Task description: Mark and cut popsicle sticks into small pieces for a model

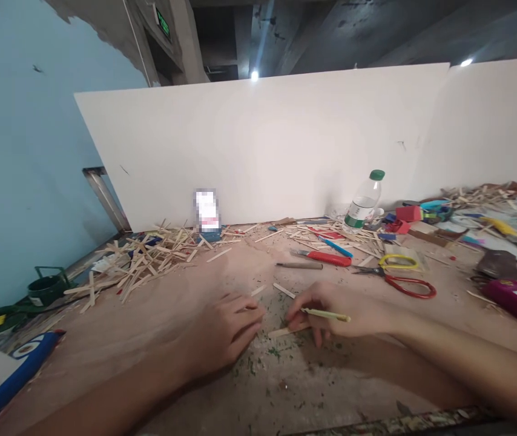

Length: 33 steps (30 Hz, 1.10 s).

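My left hand (233, 324) rests on the tabletop, fingers bent and drawn together; whatever lies between its fingertips, if anything, is hidden. Just to its right, my right hand (335, 306) is curled palm-down, with a thin yellow-green rod (326, 314) lodged among its fingers; the rod's exact kind is unclear. Under the right fingertips lies a flat wooden craft stick (281, 332). Two more pieces lie just beyond the hands: a short wooden stick (259, 290) near the left fingers and another stick (283, 290) by the right. Green crumbs (274, 351) are scattered between and below them.
Beyond the hands lie a brown-handled tool (301, 265), a red utility knife (329, 258), a blue pen-like tool (336, 246) and scissors (395, 275). A bottle (361, 212) and a lit phone (207, 212) stand near the white board (258, 151). Stick piles (149, 260) cover the left.
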Each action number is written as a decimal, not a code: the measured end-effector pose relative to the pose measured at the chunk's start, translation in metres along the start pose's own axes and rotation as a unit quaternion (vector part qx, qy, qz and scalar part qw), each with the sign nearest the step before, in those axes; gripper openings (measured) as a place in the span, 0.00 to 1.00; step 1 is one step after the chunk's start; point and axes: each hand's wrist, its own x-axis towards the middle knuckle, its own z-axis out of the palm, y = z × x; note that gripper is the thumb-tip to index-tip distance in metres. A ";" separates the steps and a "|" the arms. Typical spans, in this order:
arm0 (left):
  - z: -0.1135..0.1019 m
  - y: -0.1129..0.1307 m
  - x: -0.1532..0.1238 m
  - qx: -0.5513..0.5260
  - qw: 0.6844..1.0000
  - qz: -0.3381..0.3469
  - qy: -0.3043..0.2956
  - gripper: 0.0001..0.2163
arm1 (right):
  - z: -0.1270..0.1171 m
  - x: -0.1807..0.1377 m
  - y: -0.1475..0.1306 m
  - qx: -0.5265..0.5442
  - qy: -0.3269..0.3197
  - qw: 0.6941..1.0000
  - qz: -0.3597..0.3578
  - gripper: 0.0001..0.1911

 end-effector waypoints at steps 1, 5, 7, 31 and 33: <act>0.000 0.001 0.000 -0.005 1.000 0.008 -0.015 0.11 | 0.001 0.001 0.000 -0.006 0.006 1.000 -0.014 0.20; 0.000 0.005 0.001 -0.015 0.996 0.051 -0.066 0.11 | 0.006 0.005 0.001 -0.011 0.010 0.999 -0.031 0.18; 0.000 0.007 0.001 -0.018 0.995 0.066 -0.074 0.12 | 0.008 0.007 0.004 -0.013 0.009 1.000 -0.024 0.17; 0.001 0.007 -0.001 0.002 0.992 0.098 -0.076 0.13 | 0.029 0.019 0.013 0.035 0.238 0.970 0.035 0.17; 0.001 0.008 -0.001 -0.002 0.993 0.095 -0.076 0.13 | 0.029 0.020 0.012 0.038 0.234 0.969 0.061 0.16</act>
